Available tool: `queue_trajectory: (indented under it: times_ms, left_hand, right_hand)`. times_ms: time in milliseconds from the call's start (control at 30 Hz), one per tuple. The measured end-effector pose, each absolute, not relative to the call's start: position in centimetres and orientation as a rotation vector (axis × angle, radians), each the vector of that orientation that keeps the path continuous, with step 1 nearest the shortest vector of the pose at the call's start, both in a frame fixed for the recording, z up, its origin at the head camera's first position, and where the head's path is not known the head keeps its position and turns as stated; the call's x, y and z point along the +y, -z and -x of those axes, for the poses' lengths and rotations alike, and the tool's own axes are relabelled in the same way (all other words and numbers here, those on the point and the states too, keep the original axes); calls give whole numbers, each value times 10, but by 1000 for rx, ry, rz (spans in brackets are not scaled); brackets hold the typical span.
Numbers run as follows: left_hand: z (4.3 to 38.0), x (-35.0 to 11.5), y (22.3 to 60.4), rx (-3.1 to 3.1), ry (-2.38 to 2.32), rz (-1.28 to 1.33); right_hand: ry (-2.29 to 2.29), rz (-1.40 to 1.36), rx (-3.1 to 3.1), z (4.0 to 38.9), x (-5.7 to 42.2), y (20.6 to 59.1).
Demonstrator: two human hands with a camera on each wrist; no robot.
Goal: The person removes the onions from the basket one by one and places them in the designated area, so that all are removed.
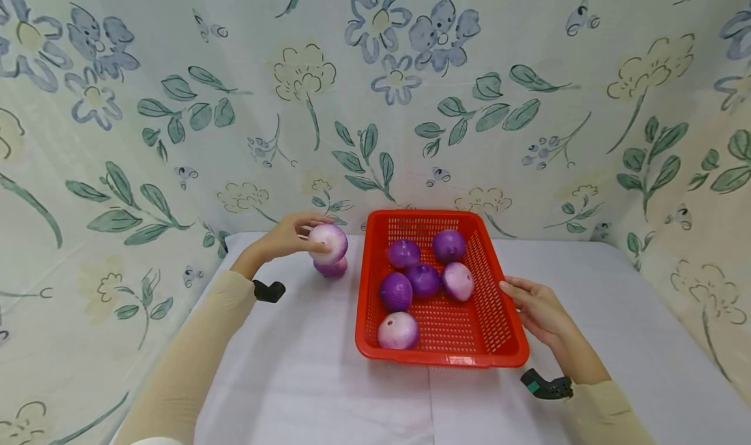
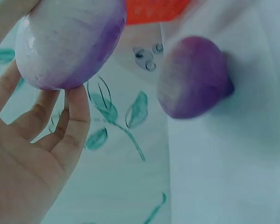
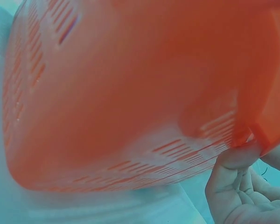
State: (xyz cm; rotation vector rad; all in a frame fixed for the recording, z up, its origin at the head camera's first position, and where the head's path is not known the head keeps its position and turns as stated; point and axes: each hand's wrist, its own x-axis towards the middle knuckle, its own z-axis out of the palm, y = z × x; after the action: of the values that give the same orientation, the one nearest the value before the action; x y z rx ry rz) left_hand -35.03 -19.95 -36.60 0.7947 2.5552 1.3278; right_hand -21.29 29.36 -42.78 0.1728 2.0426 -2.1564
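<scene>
My left hand grips a pale purple-and-white onion, fingers and thumb spread round its sides. In the left wrist view this onion is up off the table, and a second purple onion rests on the white cloth beyond it. From the head view that second onion shows partly behind the held one. With my right hand I hold the right rim of a red plastic basket; the right wrist view has the fingers curled at the rim's underside.
Several onions lie inside the basket, mostly toward its left and back, among them a dark purple onion and a pale onion near the front left corner. A white cloth covers the table, and a floral curtain hangs behind it.
</scene>
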Motion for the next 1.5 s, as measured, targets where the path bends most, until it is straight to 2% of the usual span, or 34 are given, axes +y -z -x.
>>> queue_trajectory:
  times_ms: [267,600,1500]
  left_hand:
    - [356,-234,385,2596,-1359,-604]
    - [355,-262,406,2640,-1364,-512]
    - [357,-272,443,2717,-1277,-293]
  right_hand:
    - [2165,-173,2037,212,294,428]
    - [2187,-179,2027,211,293,426]
    - [2187,-167,2039,212,294,429]
